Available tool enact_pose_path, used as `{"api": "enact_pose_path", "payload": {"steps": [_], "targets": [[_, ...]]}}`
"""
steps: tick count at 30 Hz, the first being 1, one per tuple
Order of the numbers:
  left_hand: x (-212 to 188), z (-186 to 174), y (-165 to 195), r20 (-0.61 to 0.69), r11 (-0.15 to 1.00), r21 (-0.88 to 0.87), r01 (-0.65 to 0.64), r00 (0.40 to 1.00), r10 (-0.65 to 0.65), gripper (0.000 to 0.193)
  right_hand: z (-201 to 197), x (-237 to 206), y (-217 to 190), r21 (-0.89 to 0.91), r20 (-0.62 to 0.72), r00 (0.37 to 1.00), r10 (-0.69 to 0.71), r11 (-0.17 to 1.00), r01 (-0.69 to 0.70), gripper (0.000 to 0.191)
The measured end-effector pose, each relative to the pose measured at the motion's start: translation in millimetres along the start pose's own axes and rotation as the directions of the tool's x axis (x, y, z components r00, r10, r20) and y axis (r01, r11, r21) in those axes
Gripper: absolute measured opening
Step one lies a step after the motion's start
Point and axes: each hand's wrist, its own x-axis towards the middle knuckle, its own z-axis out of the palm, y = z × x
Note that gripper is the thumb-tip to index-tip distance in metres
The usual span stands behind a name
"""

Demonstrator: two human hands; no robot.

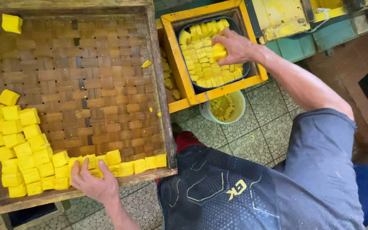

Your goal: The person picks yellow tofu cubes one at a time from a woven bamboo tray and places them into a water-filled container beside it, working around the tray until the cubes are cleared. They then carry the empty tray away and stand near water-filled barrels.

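Observation:
My right hand reaches into a dark tub packed with yellow cubes, its fingers closed around a few of them. The tub sits inside a yellow wooden frame. My left hand rests on the near edge of a woven bamboo tray, fingers spread over a row of yellow cubes set along that edge. More yellow cubes stand stacked in rows at the tray's left side.
A small white bucket with yellow pieces stands on the tiled floor below the frame. Loose cubes lie at the tray's far left corner. A yellow and green machine stands at the back right. My knees in dark shorts fill the lower middle.

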Motion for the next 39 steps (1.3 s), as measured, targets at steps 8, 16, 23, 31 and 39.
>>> {"api": "enact_pose_path", "payload": {"steps": [8, 16, 23, 31, 39], "targets": [[-6, 16, -5, -0.036, 0.997, 0.023, 0.078, 0.996, -0.077, 0.033, 61, -4, 61, -0.822, 0.173, 0.985, 0.014, 0.553, 0.137, 0.065], [-3, 12, -3, -0.058, 0.995, 0.006, 0.098, 0.994, -0.097, 0.039, 64, 25, 47, -0.831, 0.283, 0.906, 0.315, 0.552, 0.067, 0.05], [0, 11, 4, -0.089, 0.994, -0.036, 0.102, 0.99, -0.105, 0.03, 6, 115, -116, -0.278, -0.563, 0.788, -0.25, 0.955, 0.105, 0.047], [19, -8, -2, -0.112, 0.988, -0.108, 0.111, 0.986, -0.123, 0.033, 55, 266, -380, 0.395, -0.566, 0.751, -0.34, 0.687, 0.61, 0.028], [29, -28, -5, -0.118, 0.967, -0.193, 0.168, 0.974, -0.192, 0.032, 73, 346, -496, 0.185, -0.555, 0.744, -0.373, 0.816, 0.547, 0.028]]}}
